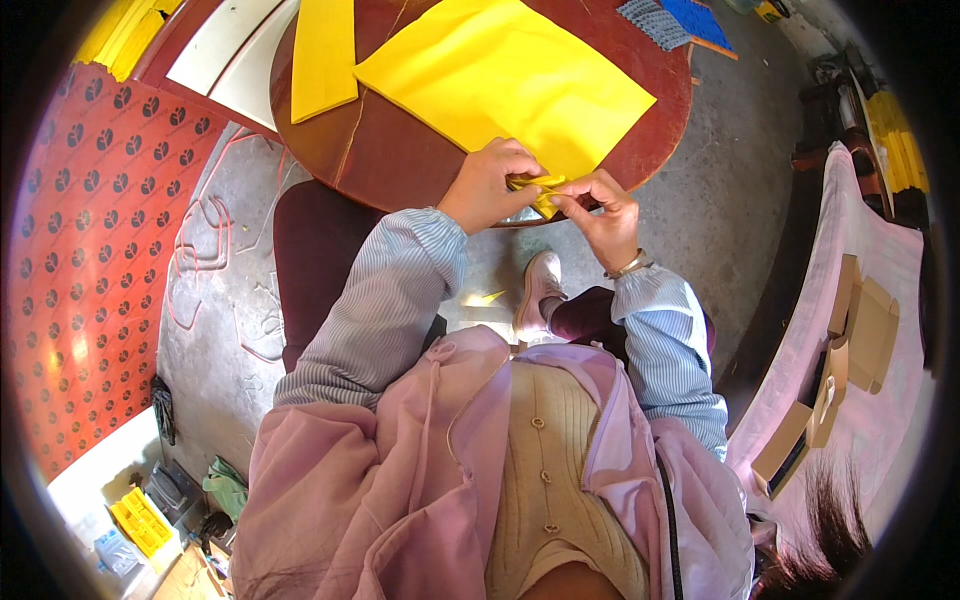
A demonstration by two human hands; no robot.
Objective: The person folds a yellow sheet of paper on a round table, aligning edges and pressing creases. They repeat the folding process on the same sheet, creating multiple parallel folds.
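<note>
A large yellow sheet point(505, 80), paper or thin cloth, lies slanted across the round dark red table point(400, 160). At its near corner, by the table's front edge, my left hand point(490, 183) and my right hand point(605, 215) are close together. Both have their fingers closed on a small gathered or folded yellow piece point(545, 190). I cannot tell whether this piece is part of the sheet or separate. A long folded yellow strip point(322, 60) lies to the left of the sheet.
A blue-grey textured pad point(655, 22) sits at the table's far right edge. On the right, open cardboard boxes point(870, 335) rest on a pale pink cloth point(800, 350). Red patterned sheeting point(100, 250) stands at left. Wire or cord point(205, 235) lies on the concrete floor.
</note>
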